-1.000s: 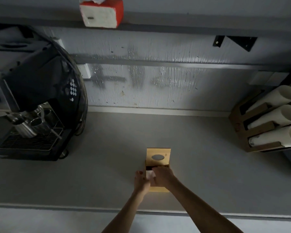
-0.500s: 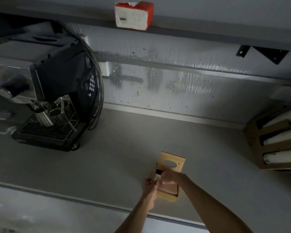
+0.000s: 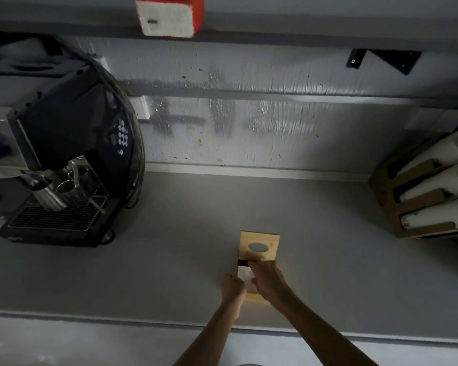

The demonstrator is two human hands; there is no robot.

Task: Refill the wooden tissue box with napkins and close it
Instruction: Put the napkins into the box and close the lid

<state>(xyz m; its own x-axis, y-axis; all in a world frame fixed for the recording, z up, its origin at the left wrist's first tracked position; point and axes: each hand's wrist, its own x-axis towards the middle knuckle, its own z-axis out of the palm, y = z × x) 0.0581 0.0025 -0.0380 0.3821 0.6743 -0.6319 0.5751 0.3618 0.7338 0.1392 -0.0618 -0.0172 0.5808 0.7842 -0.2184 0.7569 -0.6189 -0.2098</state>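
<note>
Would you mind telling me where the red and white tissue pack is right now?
In the head view, the red and white tissue pack sits on the high shelf at top centre, above the coffee machine.

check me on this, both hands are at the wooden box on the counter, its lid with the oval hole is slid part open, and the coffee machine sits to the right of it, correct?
One thing is off: the coffee machine sits to the left of the wooden box, not the right, as the head view shows. The rest holds: the left hand and right hand are at the box, and its lid is slid part open.
</note>
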